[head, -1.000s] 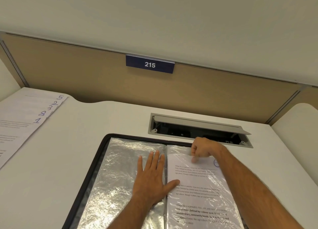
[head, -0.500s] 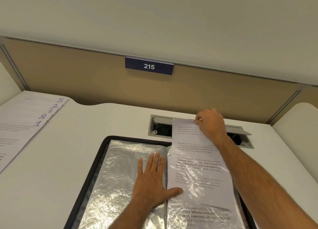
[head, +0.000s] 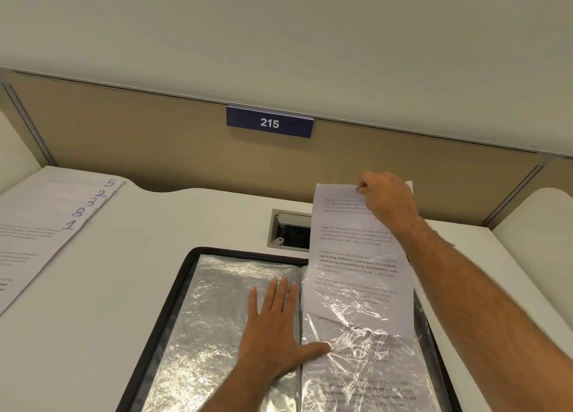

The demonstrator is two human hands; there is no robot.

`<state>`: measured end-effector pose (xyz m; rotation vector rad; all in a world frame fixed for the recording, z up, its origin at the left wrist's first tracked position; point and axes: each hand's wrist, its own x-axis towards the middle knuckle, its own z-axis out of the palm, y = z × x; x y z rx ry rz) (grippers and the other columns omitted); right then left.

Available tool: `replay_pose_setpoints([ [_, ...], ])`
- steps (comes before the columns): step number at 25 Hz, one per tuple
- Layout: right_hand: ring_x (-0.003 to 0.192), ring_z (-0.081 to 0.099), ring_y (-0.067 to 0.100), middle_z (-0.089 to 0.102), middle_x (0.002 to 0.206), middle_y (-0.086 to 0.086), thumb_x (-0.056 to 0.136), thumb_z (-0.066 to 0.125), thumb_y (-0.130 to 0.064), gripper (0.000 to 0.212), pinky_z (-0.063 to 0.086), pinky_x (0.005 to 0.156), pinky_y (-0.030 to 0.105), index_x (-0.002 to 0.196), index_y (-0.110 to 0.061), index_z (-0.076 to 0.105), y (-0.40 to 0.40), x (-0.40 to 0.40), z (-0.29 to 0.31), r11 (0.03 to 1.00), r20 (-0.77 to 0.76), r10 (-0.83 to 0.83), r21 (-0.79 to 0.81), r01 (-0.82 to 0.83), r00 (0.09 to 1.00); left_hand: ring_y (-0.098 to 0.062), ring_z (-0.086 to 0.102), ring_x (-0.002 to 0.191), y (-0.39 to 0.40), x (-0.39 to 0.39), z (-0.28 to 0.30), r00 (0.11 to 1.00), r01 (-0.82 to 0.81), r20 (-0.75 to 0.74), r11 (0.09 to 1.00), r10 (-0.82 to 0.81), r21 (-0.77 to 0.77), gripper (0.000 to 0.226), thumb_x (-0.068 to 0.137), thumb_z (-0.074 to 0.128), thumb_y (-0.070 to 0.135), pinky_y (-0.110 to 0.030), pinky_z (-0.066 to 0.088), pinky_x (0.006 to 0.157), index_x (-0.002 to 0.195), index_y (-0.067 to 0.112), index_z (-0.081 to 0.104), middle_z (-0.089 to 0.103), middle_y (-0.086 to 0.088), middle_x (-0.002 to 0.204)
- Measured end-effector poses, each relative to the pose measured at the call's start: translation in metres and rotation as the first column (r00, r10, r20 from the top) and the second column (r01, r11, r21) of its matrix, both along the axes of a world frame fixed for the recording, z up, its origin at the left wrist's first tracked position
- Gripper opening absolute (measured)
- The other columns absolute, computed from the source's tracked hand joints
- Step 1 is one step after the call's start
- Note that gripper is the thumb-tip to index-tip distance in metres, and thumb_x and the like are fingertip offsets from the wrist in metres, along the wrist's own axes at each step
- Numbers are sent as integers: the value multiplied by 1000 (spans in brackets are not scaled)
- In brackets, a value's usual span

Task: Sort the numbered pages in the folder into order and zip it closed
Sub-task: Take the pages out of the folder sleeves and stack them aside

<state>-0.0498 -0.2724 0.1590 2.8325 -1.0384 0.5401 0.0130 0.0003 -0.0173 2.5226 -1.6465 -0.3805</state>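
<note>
Up goes the page (head: pixel 356 250), pulled much farther out of its clear sleeve (head: pixel 366 359) than half a second ago. The right hand (head: pixel 387 201) pinches its top edge at the upper right of the frame, fingers curled round the paper. The left hand (head: pixel 276 331) lies flat and open on the folder (head: pixel 183 287) (low in the middle), thumb touching the sleeve. Five more pages (head: pixel 37 225), marked 5, 2, 3, 8 and 1, sit fanned out at the left edge on the white desk (head: pixel 124 272).

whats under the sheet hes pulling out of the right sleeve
Under the sheet: the cable hatch, hidden beyond its left end, and the plastic sleeve, with another printed page inside.
</note>
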Motion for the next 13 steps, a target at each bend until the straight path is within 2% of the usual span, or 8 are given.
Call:
replay_pose_setpoints([
  [9, 77, 60, 28, 70, 78, 8, 95, 62, -13, 11, 53, 55, 42, 87, -8, 66, 0, 6, 54, 965, 261, 124, -255, -56, 957, -18, -30, 148, -2, 1, -2, 998, -26, -49, 999, 25, -20, 137, 55, 10, 108, -56, -19, 118, 156, 21, -19, -30, 3, 161],
  [11, 80, 58, 29, 69, 75, 7, 93, 62, -8, 11, 50, 51, 39, 83, -8, 67, 7, -1, 65, 952, 318, 135, -303, -35, 938, -15, -23, 150, -3, 4, -1, 991, -56, -124, 997, 48, -57, 134, 58, 12, 107, -54, -19, 119, 159, 22, -12, -21, 4, 164],
  [13, 85, 57, 30, 69, 74, 7, 92, 62, -5, 11, 49, 50, 38, 83, -7, 68, 18, -8, 78, 950, 364, 170, -307, -55, 916, -13, -8, 153, -5, 10, -2, 967, -106, -243, 987, 74, -121, 124, 65, 19, 103, -51, -16, 121, 160, 25, 1, -2, 7, 167],
])
